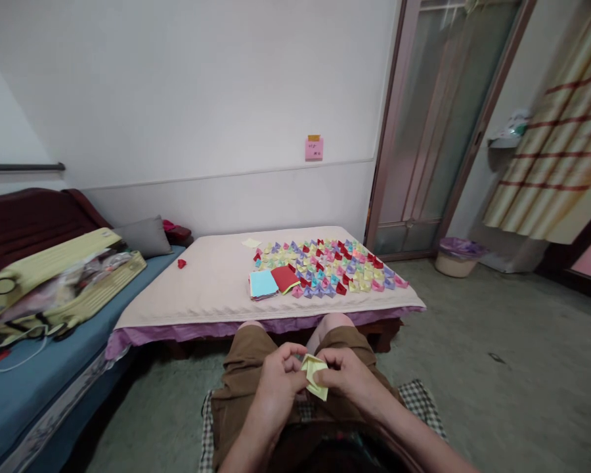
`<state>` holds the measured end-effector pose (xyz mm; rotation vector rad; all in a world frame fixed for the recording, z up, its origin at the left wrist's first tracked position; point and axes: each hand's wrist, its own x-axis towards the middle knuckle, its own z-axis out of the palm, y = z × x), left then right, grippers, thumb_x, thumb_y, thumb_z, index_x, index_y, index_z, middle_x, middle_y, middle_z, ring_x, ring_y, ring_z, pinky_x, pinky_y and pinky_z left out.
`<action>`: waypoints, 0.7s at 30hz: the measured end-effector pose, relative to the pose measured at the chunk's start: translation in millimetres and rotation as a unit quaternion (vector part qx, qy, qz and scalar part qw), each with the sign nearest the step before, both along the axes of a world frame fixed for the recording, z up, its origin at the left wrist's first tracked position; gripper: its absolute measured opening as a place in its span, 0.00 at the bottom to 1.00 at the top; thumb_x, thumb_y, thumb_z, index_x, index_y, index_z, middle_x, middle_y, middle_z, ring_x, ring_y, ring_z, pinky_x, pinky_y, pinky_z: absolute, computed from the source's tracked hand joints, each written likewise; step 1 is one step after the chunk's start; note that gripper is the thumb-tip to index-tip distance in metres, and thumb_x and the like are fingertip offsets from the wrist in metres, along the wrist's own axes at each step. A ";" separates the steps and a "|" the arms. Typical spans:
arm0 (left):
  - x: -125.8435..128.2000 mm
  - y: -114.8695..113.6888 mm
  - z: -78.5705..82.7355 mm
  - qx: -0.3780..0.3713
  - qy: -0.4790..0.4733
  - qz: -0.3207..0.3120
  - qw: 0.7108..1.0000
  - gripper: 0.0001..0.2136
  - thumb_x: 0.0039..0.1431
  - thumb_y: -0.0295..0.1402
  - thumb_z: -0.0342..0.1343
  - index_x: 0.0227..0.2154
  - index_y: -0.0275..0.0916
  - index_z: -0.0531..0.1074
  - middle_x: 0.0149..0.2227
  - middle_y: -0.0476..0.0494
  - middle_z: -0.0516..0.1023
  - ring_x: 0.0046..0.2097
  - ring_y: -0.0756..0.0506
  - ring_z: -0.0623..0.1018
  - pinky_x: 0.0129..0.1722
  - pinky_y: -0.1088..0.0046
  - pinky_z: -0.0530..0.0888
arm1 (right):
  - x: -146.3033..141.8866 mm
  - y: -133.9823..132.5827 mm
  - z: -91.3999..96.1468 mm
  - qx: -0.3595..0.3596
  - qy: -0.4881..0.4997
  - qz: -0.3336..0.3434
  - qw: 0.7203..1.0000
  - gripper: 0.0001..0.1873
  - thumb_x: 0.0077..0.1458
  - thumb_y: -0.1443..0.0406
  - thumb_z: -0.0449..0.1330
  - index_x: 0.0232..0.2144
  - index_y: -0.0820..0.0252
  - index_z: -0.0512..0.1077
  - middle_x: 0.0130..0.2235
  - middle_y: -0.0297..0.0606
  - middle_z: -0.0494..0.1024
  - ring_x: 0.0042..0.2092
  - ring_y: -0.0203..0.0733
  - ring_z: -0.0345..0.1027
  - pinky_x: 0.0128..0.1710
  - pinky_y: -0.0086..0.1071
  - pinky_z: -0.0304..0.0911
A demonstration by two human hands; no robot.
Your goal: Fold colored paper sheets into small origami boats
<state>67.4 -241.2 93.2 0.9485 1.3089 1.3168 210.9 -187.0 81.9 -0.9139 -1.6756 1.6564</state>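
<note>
Above my lap, a pale yellow piece of folded paper [316, 376] is pinched between both hands. My left hand [280, 380] grips its left edge with thumb and fingers. On the other side, my right hand [343, 374] presses its thumb across the paper's face. Beyond my knees, on the low covered table, lie a stack of light blue paper squares [263, 284] and a red paper stack [285, 279] with a yellow-green edge below. Many small folded paper pieces [325, 268] in several colours stand in rows to the right of the stacks.
The low table [177, 299] has a cream cover. A red crumpled-looking piece [182, 263] and a pale yellow sheet [251, 243] lie on it. At left is a blue-covered bed [79, 309] with an open suitcase [64, 282]. A lined bin [457, 257] stands by the glass door [433, 131].
</note>
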 end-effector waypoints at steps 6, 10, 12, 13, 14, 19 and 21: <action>3.1 0.2 -3.8 0.002 0.018 0.023 1.000 0.15 0.40 0.31 0.60 0.34 0.36 0.68 0.15 0.59 0.64 0.17 0.53 0.65 0.20 0.78 0.61 | -0.9 -2.4 6.8 0.011 -0.003 -0.031 0.999 0.06 0.40 0.65 0.61 0.18 0.61 0.69 0.20 0.29 0.66 0.24 0.34 0.55 0.25 0.27 0.50; 5.0 -1.4 -3.0 0.032 0.091 0.041 0.994 0.11 0.47 0.32 0.56 0.35 0.34 0.70 0.17 0.57 0.62 0.19 0.52 0.63 0.21 0.78 0.60 | -2.3 -4.9 9.3 0.049 -0.011 -0.044 0.998 0.11 0.46 0.61 0.59 0.18 0.60 0.67 0.20 0.30 0.64 0.25 0.35 0.55 0.26 0.28 0.51; 6.2 -4.3 -0.7 0.056 0.142 0.045 0.987 0.11 0.50 0.31 0.54 0.37 0.34 0.71 0.18 0.56 0.62 0.21 0.52 0.63 0.22 0.78 0.60 | -2.6 -5.7 7.4 0.091 -0.027 -0.053 0.994 0.13 0.50 0.59 0.56 0.18 0.60 0.66 0.20 0.30 0.63 0.25 0.36 0.55 0.26 0.28 0.50; 6.9 -5.9 0.5 0.067 0.166 0.047 0.983 0.11 0.51 0.30 0.53 0.38 0.35 0.72 0.19 0.56 0.62 0.22 0.51 0.64 0.24 0.77 0.60 | -2.6 -6.1 6.1 0.117 -0.041 -0.060 0.990 0.14 0.51 0.59 0.54 0.18 0.59 0.65 0.21 0.30 0.62 0.25 0.36 0.55 0.26 0.29 0.50; 7.5 -7.4 1.6 0.077 0.186 0.047 0.978 0.11 0.52 0.30 0.53 0.39 0.36 0.72 0.19 0.56 0.62 0.23 0.51 0.64 0.25 0.77 0.60 | -2.5 -6.6 4.8 0.144 -0.057 -0.069 0.986 0.15 0.52 0.59 0.54 0.18 0.59 0.64 0.21 0.30 0.62 0.26 0.36 0.55 0.26 0.29 0.50; 9.1 -10.5 3.6 0.096 0.220 0.031 0.970 0.13 0.54 0.30 0.51 0.43 0.38 0.72 0.21 0.55 0.61 0.25 0.50 0.64 0.27 0.76 0.59 | -1.4 -9.4 1.2 0.241 -0.129 -0.093 0.957 0.17 0.56 0.60 0.50 0.18 0.58 0.61 0.23 0.32 0.63 0.27 0.37 0.56 0.27 0.30 0.50; 8.9 -10.1 3.2 0.097 0.223 0.023 0.970 0.14 0.55 0.30 0.51 0.44 0.38 0.72 0.21 0.55 0.61 0.25 0.50 0.64 0.27 0.76 0.59 | -1.2 -10.0 0.8 0.254 -0.143 -0.090 0.952 0.17 0.57 0.60 0.49 0.18 0.58 0.61 0.23 0.32 0.64 0.27 0.37 0.57 0.27 0.30 0.50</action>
